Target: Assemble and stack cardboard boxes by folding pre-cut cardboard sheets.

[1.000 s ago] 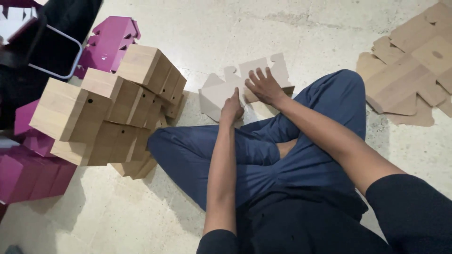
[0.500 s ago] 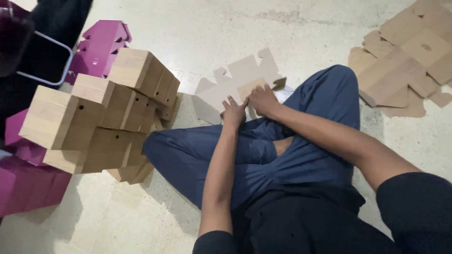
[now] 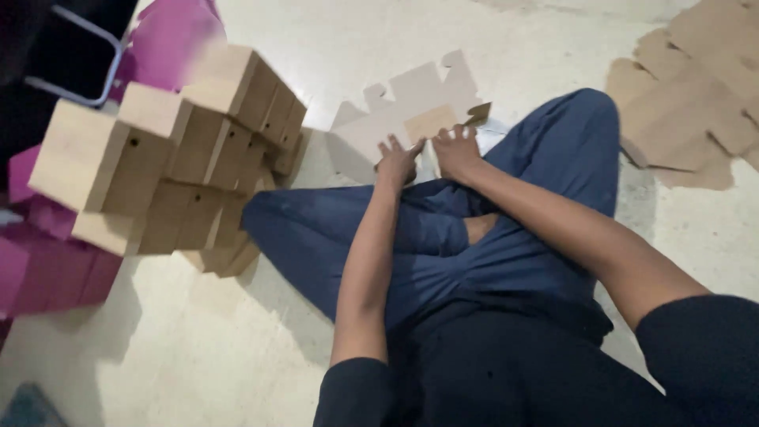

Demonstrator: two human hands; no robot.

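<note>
I sit cross-legged on a pale floor in dark blue trousers. A flat die-cut cardboard blank (image 3: 411, 107) lies on the floor just past my knees. My left hand (image 3: 398, 160) and my right hand (image 3: 457, 150) sit side by side on its near edge, fingers curled onto the cardboard. A small flap at the blank's right end (image 3: 478, 113) is lifted slightly. The fingertips are partly hidden against the sheet.
A stack of folded brown cardboard boxes (image 3: 170, 150) stands to my left, close to my knee. Purple boxes (image 3: 43, 265) lie behind and beside it. More flat cardboard blanks (image 3: 696, 95) are spread at the upper right. A dark chair with a metal frame (image 3: 71, 55) is at top left.
Both hands have drawn the cardboard blank nearer to my legs and come closer together on its near edge. The view has shifted slightly down and left.
</note>
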